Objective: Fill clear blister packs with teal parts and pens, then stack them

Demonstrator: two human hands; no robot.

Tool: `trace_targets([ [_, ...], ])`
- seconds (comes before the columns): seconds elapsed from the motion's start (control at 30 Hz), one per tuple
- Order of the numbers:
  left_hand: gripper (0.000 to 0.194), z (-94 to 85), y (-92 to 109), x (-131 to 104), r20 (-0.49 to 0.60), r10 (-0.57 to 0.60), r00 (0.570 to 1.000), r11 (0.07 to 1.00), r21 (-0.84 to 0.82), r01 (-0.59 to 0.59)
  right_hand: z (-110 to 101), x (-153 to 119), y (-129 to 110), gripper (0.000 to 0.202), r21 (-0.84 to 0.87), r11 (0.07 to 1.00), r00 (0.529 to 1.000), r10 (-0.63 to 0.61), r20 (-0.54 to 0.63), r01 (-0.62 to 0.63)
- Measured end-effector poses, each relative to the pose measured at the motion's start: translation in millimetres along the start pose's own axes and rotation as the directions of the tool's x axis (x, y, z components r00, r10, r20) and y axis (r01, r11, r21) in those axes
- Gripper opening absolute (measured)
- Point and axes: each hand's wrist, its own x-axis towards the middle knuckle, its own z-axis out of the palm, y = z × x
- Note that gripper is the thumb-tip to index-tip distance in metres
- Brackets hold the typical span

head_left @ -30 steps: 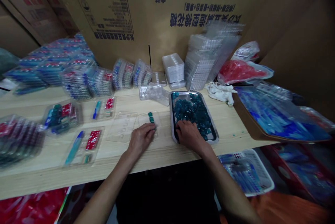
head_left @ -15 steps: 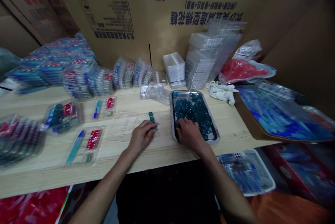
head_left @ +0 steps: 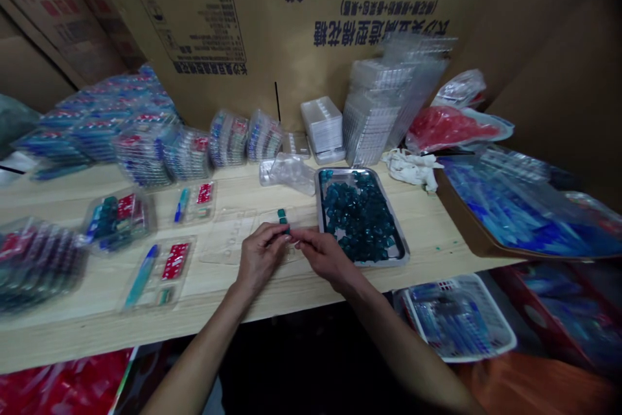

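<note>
My left hand [head_left: 265,250] is closed in a pinch over a clear plastic blister shell [head_left: 228,234] lying on the table. Small green square pieces [head_left: 282,214] sit in a column in its right half, and the lowest is partly covered by the left fingertips. My right hand [head_left: 324,257] meets the left there, thumb and forefinger pinched together. Whatever lies between the fingers of each hand is too small or hidden to make out. Beside the right hand stands a metal tray [head_left: 402,261] with many loose dark green translucent pieces [head_left: 362,214].
Filled blister packs [head_left: 160,272] with blue pens and red parts lie at the left; stacks of packs [head_left: 140,149] stand behind. Empty clear shells [head_left: 374,111] are piled at the back. At right are a white glove [head_left: 413,169], a carton of blue bags [head_left: 466,227] and a white basket [head_left: 505,337].
My right hand has left the metal tray and moved left to the blister shell, its fingertips now against the left hand's. The left hand stays at about the same spot.
</note>
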Motion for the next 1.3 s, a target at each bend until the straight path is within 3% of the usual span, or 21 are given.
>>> trace_targets([
  [0.07,0.017,-1.3,2,-1,0.002,0.074,0.997,0.995,0.072,-0.074,0,0,-3,0.028,0.238,0.961,0.988,0.153,-0.018,-0.145],
  [0.13,0.018,-2.1,2,-2,0.007,0.144,0.99,0.981,0.134,-0.143,2,0,-7,0.028,0.386,0.9,0.974,0.227,-0.021,-0.202],
  [0.27,0.017,-1.6,0,-4,0.033,0.266,0.963,0.932,0.247,-0.266,6,0,-12,0.022,0.426,0.891,0.982,0.188,-0.034,-0.156],
  [0.47,0.021,-2.9,-1,-6,0.08,0.351,0.933,0.888,0.288,-0.359,4,6,2,0.018,0.55,0.782,0.94,0.34,0.018,-0.293],
  [0.53,0.023,-7.3,-3,-3,0.091,0.311,0.946,0.904,0.278,-0.324,-5,8,4,0.018,0.414,0.863,0.942,0.332,-0.035,-0.289],
  [0.6,0.025,-12.7,-7,2,0.089,0.229,0.969,0.928,0.281,-0.245,-18,8,2,0.026,0.043,0.974,0.952,0.227,-0.204,-0.223],
  [0.63,0.025,-14.9,-10,4,0.086,0.182,0.979,0.936,0.291,-0.2,-26,7,0,0.032,-0.202,0.961,0.951,0.128,-0.283,-0.189],
  [0.7,0.023,-16.7,-16,6,0.12,0.095,0.988,0.934,0.332,-0.13,-42,3,-4,0.041,-0.624,0.762,0.947,-0.043,-0.318,-0.175],
  [0.77,0.018,-14.1,-20,7,0.208,0.045,0.977,0.914,0.387,-0.124,-54,-2,-8,0.042,-0.836,0.513,0.968,-0.039,-0.248,-0.194],
  [0.83,0.015,-8.7,-23,6,0.299,0.048,0.953,0.89,0.421,-0.176,-61,-8,-8,0.04,-0.915,0.362,0.984,0.05,-0.172,-0.178],
  [0.9,0.018,-3.0,-27,4,0.346,0.082,0.935,0.876,0.423,-0.233,-62,-12,-7,0.039,-0.944,0.309,0.992,0.083,-0.098,-0.119],
  [1.0,0.021,2.1,-33,-1,0.323,0.121,0.939,0.882,0.398,-0.251,-57,-16,-4,0.04,-0.964,0.265,0.998,0.065,-0.022,-0.038],
  [1.1,0.02,2.4,-36,-7,0.252,0.125,0.96,0.906,0.365,-0.214,-51,-15,-2,0.045,-0.979,0.2,0.998,0.054,-0.019,-0.029],
  [1.2,0.022,-0.3,-29,-10,0.193,0.137,0.971,0.924,0.329,-0.196,-52,-10,-1,0.044,-0.978,0.203,0.999,0.033,-0.039,-0.045],
  [1.3,0.027,1.2,-9,-8,0.083,0.109,0.991,0.948,0.29,-0.129,-62,-4,0,0.037,-0.946,0.308,0.993,-0.027,-0.111,-0.098],
])
